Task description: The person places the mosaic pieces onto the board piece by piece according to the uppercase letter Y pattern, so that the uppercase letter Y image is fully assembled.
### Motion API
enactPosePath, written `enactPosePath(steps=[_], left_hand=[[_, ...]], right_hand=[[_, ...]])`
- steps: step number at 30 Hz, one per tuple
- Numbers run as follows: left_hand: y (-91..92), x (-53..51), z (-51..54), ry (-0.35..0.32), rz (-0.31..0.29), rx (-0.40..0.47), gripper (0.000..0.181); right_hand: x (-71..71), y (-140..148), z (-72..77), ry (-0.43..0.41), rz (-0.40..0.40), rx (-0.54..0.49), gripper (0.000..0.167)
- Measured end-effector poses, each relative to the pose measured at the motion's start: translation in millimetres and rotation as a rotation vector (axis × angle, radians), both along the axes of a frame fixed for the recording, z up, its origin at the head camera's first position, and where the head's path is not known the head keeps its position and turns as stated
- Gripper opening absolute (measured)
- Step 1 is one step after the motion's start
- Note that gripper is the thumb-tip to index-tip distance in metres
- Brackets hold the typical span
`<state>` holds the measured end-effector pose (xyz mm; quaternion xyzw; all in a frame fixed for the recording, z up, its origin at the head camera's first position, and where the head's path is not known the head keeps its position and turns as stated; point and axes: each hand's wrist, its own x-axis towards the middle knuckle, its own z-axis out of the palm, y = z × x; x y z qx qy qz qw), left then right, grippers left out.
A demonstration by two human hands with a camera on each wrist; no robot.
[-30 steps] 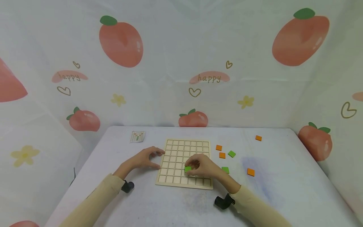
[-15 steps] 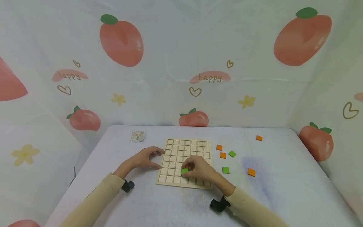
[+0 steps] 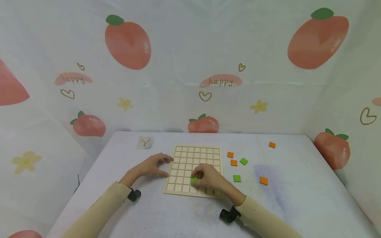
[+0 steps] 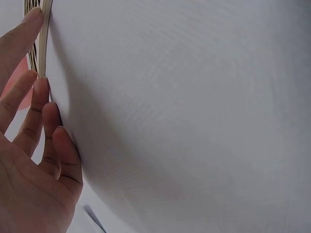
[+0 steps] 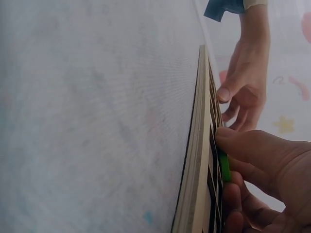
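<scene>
A wooden grid board (image 3: 180, 172) lies on the white table, its squares bare wood where they show. My right hand (image 3: 209, 177) pinches a green tile (image 3: 193, 180) at the board's lower middle; in the right wrist view the green tile (image 5: 224, 166) lies against the grid between thumb and fingers. At the board's left edge my left hand (image 3: 150, 166) rests with thumb and fingers spread, and in the left wrist view the fingertips of that hand (image 4: 36, 145) touch the board's edge (image 4: 43, 43). Part of the grid is hidden under my right hand.
Right of the board lie loose green tiles (image 3: 236, 178) and several orange tiles (image 3: 233, 163), one orange tile (image 3: 272, 144) far back. A small patterned paper (image 3: 145, 142) lies at the back left. A printed curtain (image 3: 172, 66) hangs behind the table.
My right hand has moved slightly left across the board with the green tile, then stayed almost still. The left hand has kept its place at the board's edge.
</scene>
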<state>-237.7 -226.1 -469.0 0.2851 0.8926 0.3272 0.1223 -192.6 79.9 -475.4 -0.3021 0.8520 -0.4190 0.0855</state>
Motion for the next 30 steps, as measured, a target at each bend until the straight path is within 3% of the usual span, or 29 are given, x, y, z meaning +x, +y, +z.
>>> enactPosePath(steps=[17,30], left_hand=[[-1.5,0.3,0.1,0.007,-0.004,-0.009,0.063],[-1.5,-0.2,-1.0,0.035,-0.034,0.005,0.063]], right_hand=[[-1.4,3,5.1,-0.033,0.037,-0.014,0.022],[-4.0,37,8.8,-0.074,0.057,-0.075,0.025]])
